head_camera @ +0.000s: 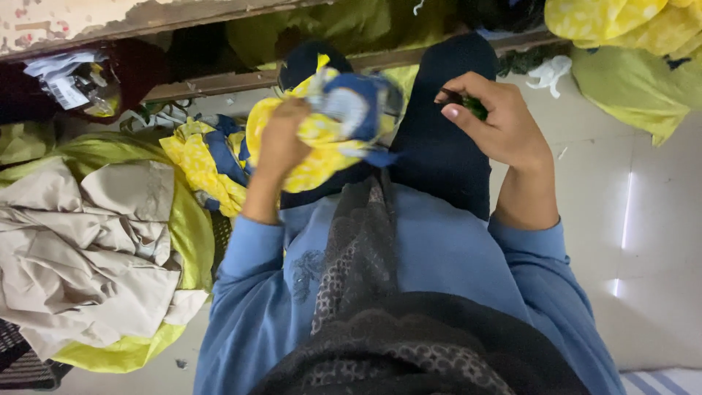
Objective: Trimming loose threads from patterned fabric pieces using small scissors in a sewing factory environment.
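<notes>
Heaps of cloth around a tiled floor

A crumpled beige garment (88,249) lies on yellow-green fabric (191,234) at the left edge of the floor (643,219), with a dark woven basket (22,362) showing at its bottom left corner. Yellow and blue printed cloth (208,164) is piled just beside the beige heap. A wooden ledge (219,82) crosses the top, and more yellow-green bundles (636,80) fill the top right corner, near a white scrap (550,73)

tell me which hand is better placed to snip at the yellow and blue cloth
Right, probably. The right hand grips a small green-handled tool, possibly snips, beside the yellow and blue cloth. The left hand is full, bunching that cloth.
</notes>
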